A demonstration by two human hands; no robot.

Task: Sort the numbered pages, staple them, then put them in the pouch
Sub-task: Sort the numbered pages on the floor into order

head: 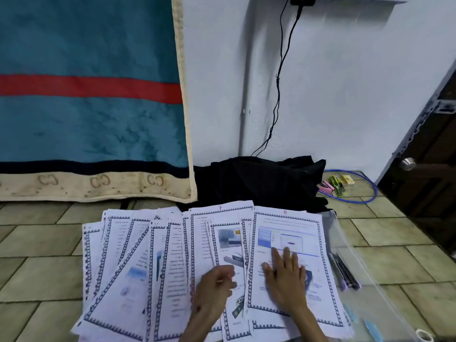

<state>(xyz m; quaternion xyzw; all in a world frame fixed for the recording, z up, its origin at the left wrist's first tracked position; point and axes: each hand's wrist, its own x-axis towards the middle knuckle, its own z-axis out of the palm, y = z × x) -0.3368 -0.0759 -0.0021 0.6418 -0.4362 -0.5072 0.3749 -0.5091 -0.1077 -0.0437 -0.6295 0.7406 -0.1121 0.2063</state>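
Tiled floor (49,275) bears fanned, border-printed paper pages (172,255); right hand (286,275) presses flat, left hand (217,285) fingers curled, grip unclear.

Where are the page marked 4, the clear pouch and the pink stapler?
page marked 4 (288,233): head view, its upper printed half.
clear pouch (362,265): head view, bare plastic right of the pages.
pink stapler (326,186): head view, its body.
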